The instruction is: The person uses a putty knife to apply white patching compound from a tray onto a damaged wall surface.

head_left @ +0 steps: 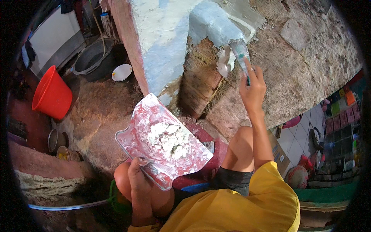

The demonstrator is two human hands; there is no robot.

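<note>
Grey-bladed putty knife [240, 57]: held in the right hand [253, 87], its blade at the lower edge of the pale coat [212, 25], appearing to meet it; how hard it presses cannot be told.
Knife's long axis: slants from the palm upward and slightly left, blade end farthest from the body.
Right-hand grip: fingers wrapped around the handle, index finger laid along it toward the blade.
Pale coat's surface: smooth, blue-grey to cream, its ragged lower edge ending around the hollow [199, 73].
Light patch [225, 63]: just left of the blade, along the hollow's right edge.
Hollow's inside: brown, rough masonry, between the coated left face and the rough slope [286, 69].
Rough slope's extent: grey-brown, uncoated, running off right of the knife.
White paste [170, 139]: heaped near the middle of the red pan [133, 135], down and left from the blade; the left hand [139, 174] is nearer to it than the right.
Red pan's pose: smeared with white, one corner toward the wall, above the knees.
Left-hand grip: clamped on the pan's near left edge, thumb on top; other fingers hidden beneath.
Left floor: white bowl [122, 72] just beside the dark basin [94, 60]; red bucket [54, 94] nearer the body.
Right floor: white tiles [303, 135] below the slope's lower edge.
</note>
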